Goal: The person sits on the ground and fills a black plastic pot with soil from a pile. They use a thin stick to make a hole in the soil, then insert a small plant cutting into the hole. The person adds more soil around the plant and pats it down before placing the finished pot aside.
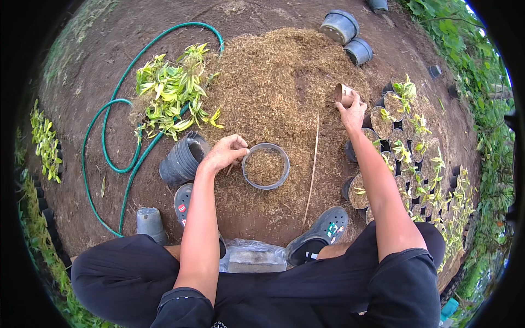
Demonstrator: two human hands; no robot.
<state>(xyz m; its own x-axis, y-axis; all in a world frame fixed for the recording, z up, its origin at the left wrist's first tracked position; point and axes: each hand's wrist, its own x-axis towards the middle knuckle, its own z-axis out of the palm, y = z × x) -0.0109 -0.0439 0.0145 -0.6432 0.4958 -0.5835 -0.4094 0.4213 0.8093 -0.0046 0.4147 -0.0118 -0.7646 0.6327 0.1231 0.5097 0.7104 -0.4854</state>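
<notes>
A small brown plastic pot [346, 93] lies tipped on its side over the right edge of the husk pile [266, 82], its mouth towards the left. My right hand [352, 111] grips it by the near side. In front of me stands a round plastic pot [266, 186], upright and seen from above, with loose brown husk [266, 166] inside. The thumb and fingers of my left hand [225, 152] pinch its rim at the upper left. Just left of that hand, a stack of black nursery pots [178, 164] leans on its side.
Cut yellow-green leafy plants [172, 88] lie beside a green hose [84, 151]. Filled pots with seedlings [398, 145] crowd the right. A thin stick [313, 164] lies between my feet. Larger black pots [339, 28] rest beyond the pile; an upturned pot [151, 223] stands near my left knee.
</notes>
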